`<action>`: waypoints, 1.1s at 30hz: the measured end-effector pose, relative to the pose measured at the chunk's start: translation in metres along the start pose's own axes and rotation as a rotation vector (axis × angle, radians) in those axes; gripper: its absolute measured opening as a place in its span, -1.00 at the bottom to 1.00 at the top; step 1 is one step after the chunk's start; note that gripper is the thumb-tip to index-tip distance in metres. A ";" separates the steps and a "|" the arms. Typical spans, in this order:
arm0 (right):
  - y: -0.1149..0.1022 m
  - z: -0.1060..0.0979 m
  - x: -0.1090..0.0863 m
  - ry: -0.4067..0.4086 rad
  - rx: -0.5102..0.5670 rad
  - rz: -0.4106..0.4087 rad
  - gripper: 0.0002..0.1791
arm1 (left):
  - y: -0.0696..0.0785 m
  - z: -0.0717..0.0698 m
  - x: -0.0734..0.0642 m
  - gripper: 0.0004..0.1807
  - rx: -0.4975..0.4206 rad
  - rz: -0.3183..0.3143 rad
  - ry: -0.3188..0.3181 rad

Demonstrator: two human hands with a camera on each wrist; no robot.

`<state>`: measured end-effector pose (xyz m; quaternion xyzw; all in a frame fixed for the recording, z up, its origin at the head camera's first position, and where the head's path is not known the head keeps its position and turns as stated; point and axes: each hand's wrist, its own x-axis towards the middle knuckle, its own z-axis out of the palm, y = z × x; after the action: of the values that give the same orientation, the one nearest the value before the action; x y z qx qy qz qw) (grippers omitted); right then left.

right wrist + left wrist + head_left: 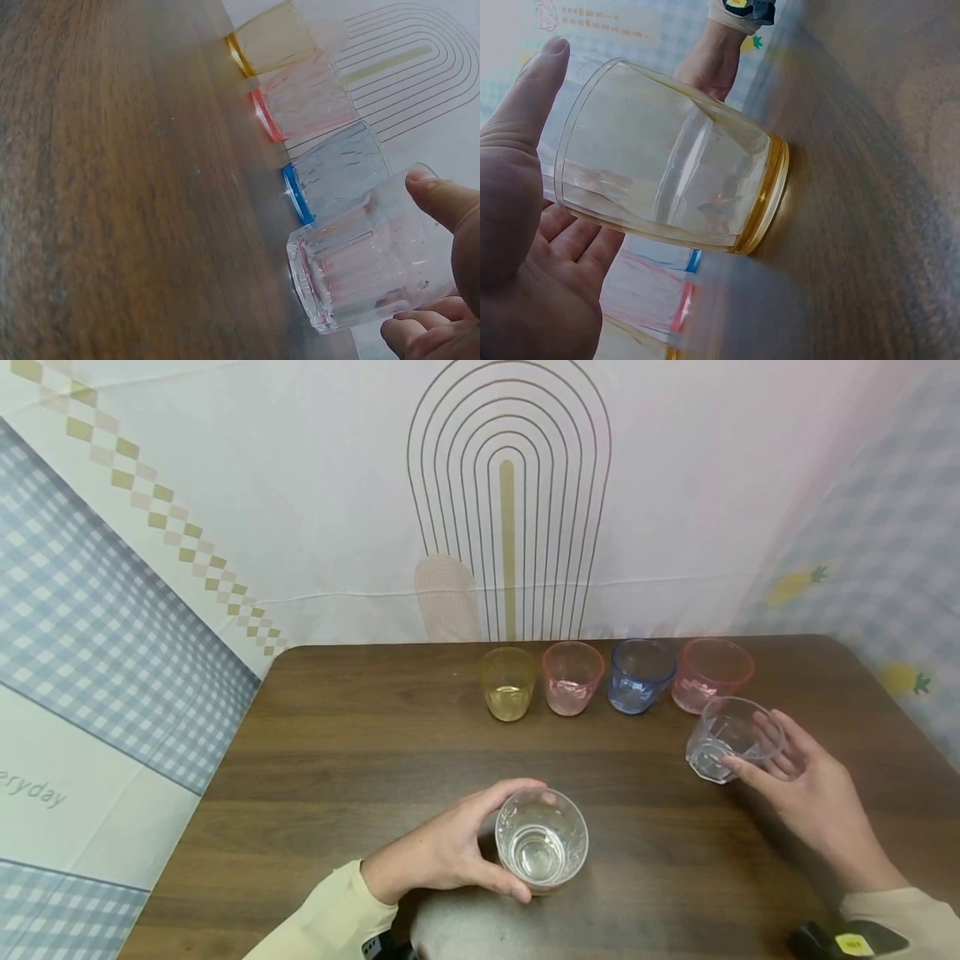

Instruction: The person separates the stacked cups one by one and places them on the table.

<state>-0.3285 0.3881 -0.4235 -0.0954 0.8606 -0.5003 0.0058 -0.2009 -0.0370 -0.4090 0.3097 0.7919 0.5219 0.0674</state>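
Observation:
Near the middle front of the table, my left hand (453,847) grips a see-through glass (542,839), thumb on one side and fingers round the other. Its base looks amber in the left wrist view, where the glass (667,157) stands upright close to the tabletop. At the right, my right hand (821,797) holds a clear tumbler (712,743) by its upper side, between thumb and fingers. That tumbler (360,255) has a thick faceted base and leans a little, just in front of the reddish-pink glass (712,668).
Along the far edge of the brown wooden table (360,718) stand a yellow glass (507,685), a pink glass (572,681) and a blue glass (640,681), in line with the reddish-pink one. A patterned cloth (337,510) hangs behind them.

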 end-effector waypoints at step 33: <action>-0.052 -0.010 -0.026 0.187 -0.015 -0.193 -0.11 | -0.006 0.000 -0.004 0.12 0.144 -0.155 -0.074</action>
<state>-0.2958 0.3761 -0.3763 -0.1308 0.8480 -0.4987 -0.1231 -0.2001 -0.0405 -0.4151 0.2705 0.8460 0.4450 0.1142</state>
